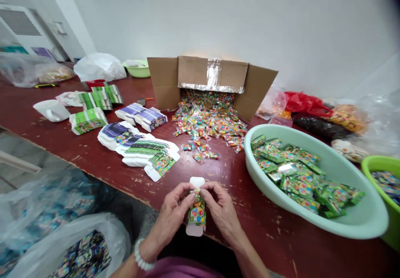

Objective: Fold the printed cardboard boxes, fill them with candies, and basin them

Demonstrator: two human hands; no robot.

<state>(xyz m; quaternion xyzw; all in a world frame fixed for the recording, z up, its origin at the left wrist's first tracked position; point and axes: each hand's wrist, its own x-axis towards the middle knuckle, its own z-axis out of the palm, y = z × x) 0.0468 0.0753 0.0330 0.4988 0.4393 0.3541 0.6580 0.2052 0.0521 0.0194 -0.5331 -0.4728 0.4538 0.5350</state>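
Green printed card: we find 1 small carton (197,214) pinched between the left hand (175,205) and right hand (221,207) at the near edge of the table (229,172), where uneven thumb pressure could crease it. Beyond, we judge that a careless reach could scatter the loose wrapped sweets (208,124) heaped before the cardboard box (165,78).

White beaded bracelet (140,259), pink garment (183,269)

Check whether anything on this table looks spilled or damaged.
Small wrapped pieces spill from the open cardboard box onto the table, loose rather than contained, though that may be deliberate. Its red surface also looks damaged, with pale scuffs and chips.
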